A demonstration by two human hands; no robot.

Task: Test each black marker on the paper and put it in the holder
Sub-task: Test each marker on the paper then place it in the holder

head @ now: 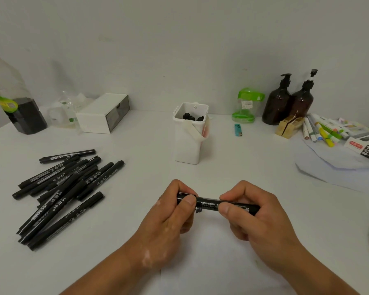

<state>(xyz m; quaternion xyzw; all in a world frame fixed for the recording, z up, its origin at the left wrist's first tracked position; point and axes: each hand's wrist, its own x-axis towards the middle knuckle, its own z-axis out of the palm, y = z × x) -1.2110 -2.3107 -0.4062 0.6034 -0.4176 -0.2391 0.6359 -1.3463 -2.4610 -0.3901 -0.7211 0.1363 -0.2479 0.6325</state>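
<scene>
Above a white sheet of paper (217,252) bearing a small scribble (198,210), a left hand (168,218) and right hand (256,218) pinch the ends of a level black marker (211,203). Loose black markers (62,188) lie piled at left. Beyond stands the white holder (190,141), marker ends showing inside, flanked by a lighter (238,130), amber pump bottles (288,103) and a white drawer box (103,112).

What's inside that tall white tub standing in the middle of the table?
The round black ends of a few markers show inside the tall white plastic holder. Its opaque walls hide their bodies, so an exact count or anything beneath them cannot be seen.
</scene>
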